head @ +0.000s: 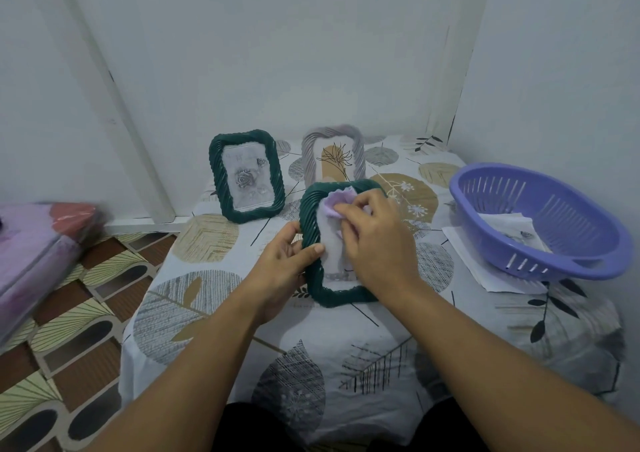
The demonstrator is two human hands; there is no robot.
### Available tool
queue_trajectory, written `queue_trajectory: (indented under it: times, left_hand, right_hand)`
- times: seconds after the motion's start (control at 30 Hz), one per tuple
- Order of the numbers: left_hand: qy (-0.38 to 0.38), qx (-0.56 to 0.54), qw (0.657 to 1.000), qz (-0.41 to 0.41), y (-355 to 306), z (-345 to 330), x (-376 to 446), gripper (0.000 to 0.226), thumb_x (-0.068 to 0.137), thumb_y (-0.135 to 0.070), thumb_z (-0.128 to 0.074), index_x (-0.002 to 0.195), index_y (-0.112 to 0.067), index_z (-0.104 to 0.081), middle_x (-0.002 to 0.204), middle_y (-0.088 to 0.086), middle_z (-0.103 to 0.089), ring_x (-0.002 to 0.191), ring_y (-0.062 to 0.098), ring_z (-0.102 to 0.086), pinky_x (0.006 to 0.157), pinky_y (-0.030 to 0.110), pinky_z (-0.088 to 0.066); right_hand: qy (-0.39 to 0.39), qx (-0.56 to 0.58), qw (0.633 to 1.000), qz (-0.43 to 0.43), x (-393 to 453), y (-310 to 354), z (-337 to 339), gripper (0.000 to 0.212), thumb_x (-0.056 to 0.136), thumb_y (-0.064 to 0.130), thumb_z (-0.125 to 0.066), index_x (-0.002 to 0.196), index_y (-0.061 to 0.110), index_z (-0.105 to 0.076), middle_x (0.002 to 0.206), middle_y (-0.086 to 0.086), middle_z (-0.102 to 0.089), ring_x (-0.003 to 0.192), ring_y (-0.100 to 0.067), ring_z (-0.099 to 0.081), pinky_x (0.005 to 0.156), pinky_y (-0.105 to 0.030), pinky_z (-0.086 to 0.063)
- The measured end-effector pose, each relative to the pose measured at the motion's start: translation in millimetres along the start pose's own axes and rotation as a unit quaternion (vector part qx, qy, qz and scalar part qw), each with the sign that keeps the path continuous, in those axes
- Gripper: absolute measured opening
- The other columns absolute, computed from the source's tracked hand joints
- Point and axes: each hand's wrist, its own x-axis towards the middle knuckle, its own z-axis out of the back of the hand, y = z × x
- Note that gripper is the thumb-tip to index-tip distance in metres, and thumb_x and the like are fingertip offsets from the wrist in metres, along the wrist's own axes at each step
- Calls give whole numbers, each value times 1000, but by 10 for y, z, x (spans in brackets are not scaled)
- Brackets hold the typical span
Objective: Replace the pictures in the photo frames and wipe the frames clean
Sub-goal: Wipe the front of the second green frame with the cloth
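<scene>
Held upright at table centre: dark green twisted-rim photo frame (313, 240), long axis vertical, left hand (282, 264) clamped on its left edge. Pressed on glass near top: crumpled lilac cloth (334, 202), pinched by right hand (375, 240). Behind: second green frame (216, 174), grey frame (310, 160). Right: purple slotted basket (588, 268). Nothing blocking.

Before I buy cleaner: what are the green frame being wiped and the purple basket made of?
Held green frame: probably moulded plastic with a slight sheen, its rope-like twist too regular for wicker. Purple basket: smooth plastic, with evenly cut slots.
</scene>
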Motion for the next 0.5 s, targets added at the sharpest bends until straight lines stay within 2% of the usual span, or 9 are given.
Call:
queue_trajectory:
  times: [0.1, 0.2, 0.27, 0.33, 0.4, 0.5]
  left_hand:
    - [-5, -2, 1000, 1, 10, 3, 6, 31, 103, -5, -56, 133, -11, -50, 102, 11, -75, 91, 24, -72, 75, 35, -59]
    - [-3, 0, 1000, -4, 35, 26, 12, 28, 102, -7, -59, 129, -17, -56, 100, 19, -67, 91, 31, -63, 80, 42, -55]
    - [-2, 1, 1000, -4, 35, 28, 10, 28, 103, -6, -58, 128, -17, -56, 96, 15, -69, 87, 28, -65, 78, 39, -56]
    - [-3, -1, 1000, -1, 26, 16, 4, 27, 103, -4, -55, 129, -14, -52, 95, 8, -75, 84, 21, -71, 72, 33, -58]
    - [-1, -5, 1000, -1, 34, 21, 6, 29, 103, -5, -55, 131, -13, -51, 106, 11, -75, 93, 23, -73, 76, 36, -59]
    - [-5, -8, 1000, -2, 29, 11, 11, 31, 103, -4, -55, 132, -14, -52, 100, 10, -75, 88, 22, -72, 73, 34, -59]
  right_hand:
    - [-8, 17, 999, -36, 22, 16, -18, 20, 97, 22, -65, 113, 19, -76, 104, 0, -56, 88, -19, -53, 61, -26, -39]
    - [24, 15, 1000, 9, -77, 133, -59, 20, 97, 22, -62, 111, 18, -76, 103, -1, -56, 91, -20, -52, 66, -29, -47]
    - [28, 10, 999, 22, -84, 119, -51, 19, 97, 22, -62, 110, 19, -75, 103, -1, -56, 92, -20, -52, 66, -30, -50]
    - [11, 8, 1000, -6, -11, 48, -29, 19, 97, 22, -63, 112, 21, -75, 104, 1, -56, 91, -19, -51, 63, -31, -49]
    - [-6, 20, 999, -43, 52, 5, -18, 19, 97, 22, -64, 113, 22, -75, 103, 2, -56, 89, -18, -51, 62, -27, -42]
    - [19, 21, 999, -24, 7, 118, -46, 20, 97, 22, -62, 112, 20, -76, 103, 0, -55, 91, -20, -51, 63, -29, -45]
